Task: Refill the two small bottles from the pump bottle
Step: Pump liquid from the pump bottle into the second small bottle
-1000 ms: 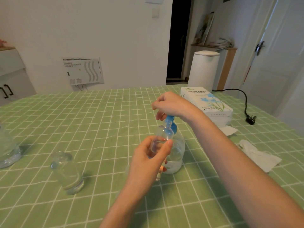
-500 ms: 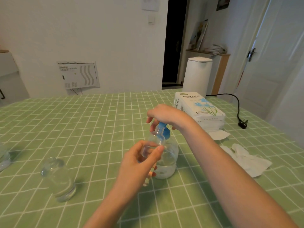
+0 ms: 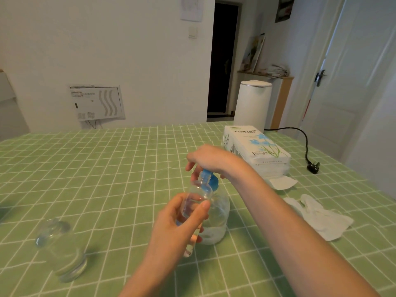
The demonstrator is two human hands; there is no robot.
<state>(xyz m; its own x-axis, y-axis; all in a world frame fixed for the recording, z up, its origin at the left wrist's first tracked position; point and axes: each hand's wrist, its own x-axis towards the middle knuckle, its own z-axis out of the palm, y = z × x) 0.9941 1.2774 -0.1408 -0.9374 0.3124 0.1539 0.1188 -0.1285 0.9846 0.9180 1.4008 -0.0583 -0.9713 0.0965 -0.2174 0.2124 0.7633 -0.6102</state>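
Filling 1 of 2, seemingly. Pinching the small bottle in the left hand, mouth tipped against the blue spout; clasping the top of the pump bottle, upright on the table, with the right hand. Next: press steadily, keeping mouth under spout. Other bottle for later, well left.

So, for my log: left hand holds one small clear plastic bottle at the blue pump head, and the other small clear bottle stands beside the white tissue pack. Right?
No: the head view shows the other small clear bottle standing at far left, away from the white tissue pack. The rest holds.
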